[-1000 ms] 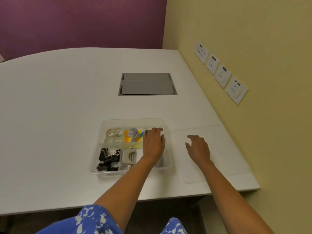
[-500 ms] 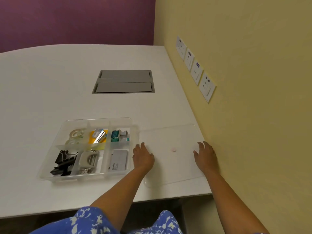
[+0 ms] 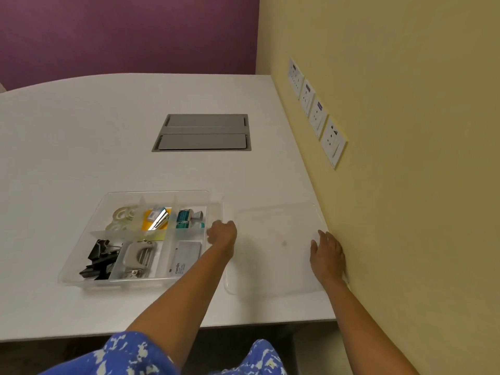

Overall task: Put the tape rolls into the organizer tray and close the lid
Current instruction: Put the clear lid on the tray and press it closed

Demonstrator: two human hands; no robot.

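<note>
The clear organizer tray [image 3: 81,277] sits open on the white table. Clear tape rolls [image 3: 122,215] lie in its back-left compartment. The clear lid [image 3: 273,266] lies just right of the tray, close to the wall. My left hand [image 3: 222,236] is curled over the lid's left edge, next to the tray's right wall. My right hand [image 3: 327,257] grips the lid's right edge, close against the wall. The lid looks blurred and its left side seems slightly raised.
Other compartments hold black binder clips [image 3: 98,262], a hole punch [image 3: 139,257], a stapler [image 3: 158,217], a card box [image 3: 184,257] and small teal items [image 3: 185,219]. A grey cable hatch [image 3: 202,132] sits mid-table. The yellow wall with sockets [image 3: 318,115] borders the right.
My left hand left the tray and went to the lid's left edge; my right hand slid to its right edge. Both now close on the lid. The view shifted right.
</note>
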